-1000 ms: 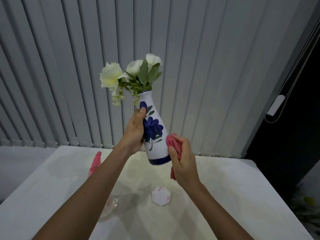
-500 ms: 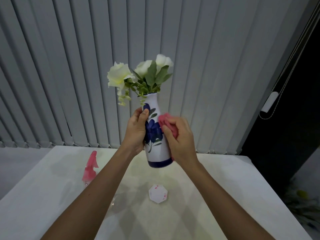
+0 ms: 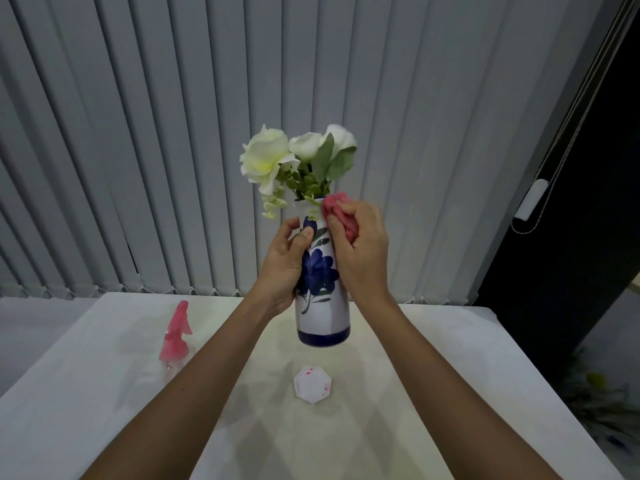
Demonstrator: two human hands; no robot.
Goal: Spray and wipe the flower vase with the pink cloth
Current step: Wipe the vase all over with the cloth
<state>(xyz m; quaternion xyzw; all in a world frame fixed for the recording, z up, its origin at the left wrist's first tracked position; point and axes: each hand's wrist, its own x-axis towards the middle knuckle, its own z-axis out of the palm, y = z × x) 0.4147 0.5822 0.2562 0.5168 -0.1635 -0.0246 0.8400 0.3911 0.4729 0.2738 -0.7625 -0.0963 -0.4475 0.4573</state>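
The blue-and-white flower vase (image 3: 322,299) hangs in the air above the white table (image 3: 433,393), upright, with the left hand (image 3: 285,268) wrapped around its body from the 9 o'clock side, thumb on the painted front. The right hand (image 3: 360,251) has its fingers clenched on the bunched pink cloth (image 3: 341,214), pressed to the neck at about 1 o'clock, just under the white artificial roses (image 3: 298,155). The likeliest trouble is a slip: one hand carries a glazed, possibly sprayed vase, and a sideways push at the neck could twist it loose onto the hexagonal coaster (image 3: 312,384) below. The cloth could also snag the leaves and drag stems out. The pink spray bottle (image 3: 175,337) stands at 8 o'clock, well apart
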